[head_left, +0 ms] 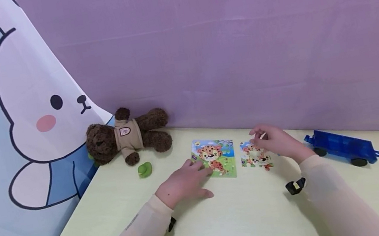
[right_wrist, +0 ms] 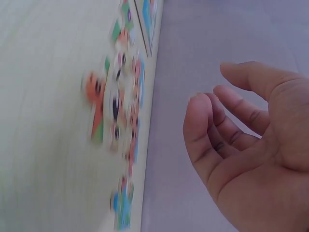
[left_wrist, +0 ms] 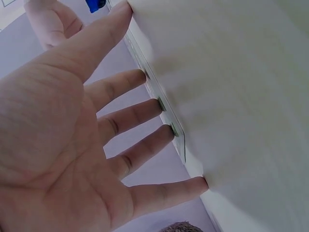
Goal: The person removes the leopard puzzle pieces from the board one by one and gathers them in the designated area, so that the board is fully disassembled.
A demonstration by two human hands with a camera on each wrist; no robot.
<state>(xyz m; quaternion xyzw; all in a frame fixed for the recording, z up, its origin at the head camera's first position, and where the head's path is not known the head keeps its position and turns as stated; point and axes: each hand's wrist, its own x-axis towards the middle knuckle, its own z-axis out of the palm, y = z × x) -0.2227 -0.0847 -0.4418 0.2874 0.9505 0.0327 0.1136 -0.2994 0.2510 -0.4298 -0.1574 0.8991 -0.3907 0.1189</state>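
My left hand [head_left: 185, 181] rests on the left edge of a flat leopard picture board [head_left: 223, 150]. In the left wrist view its middle fingertips touch the board's edge, while the thumb and little finger [left_wrist: 169, 195] are spread out onto the table. Just right of the board lie several loose jigsaw pieces [head_left: 254, 159] with parts of the same leopard, loosely grouped. Over them hovers my right hand [head_left: 278, 143], fingers loosely bent. The right wrist view shows nothing between its thumb and fingers [right_wrist: 198, 125], apart from the pieces.
A brown teddy bear [head_left: 128, 134] in a beige shirt lies at the back left. Near it sits a small green toy [head_left: 144, 169]. A blue toy wagon [head_left: 342, 146] with black wheels stands at the right. Purple cloth [head_left: 222, 45] hangs behind the table [head_left: 236, 218].
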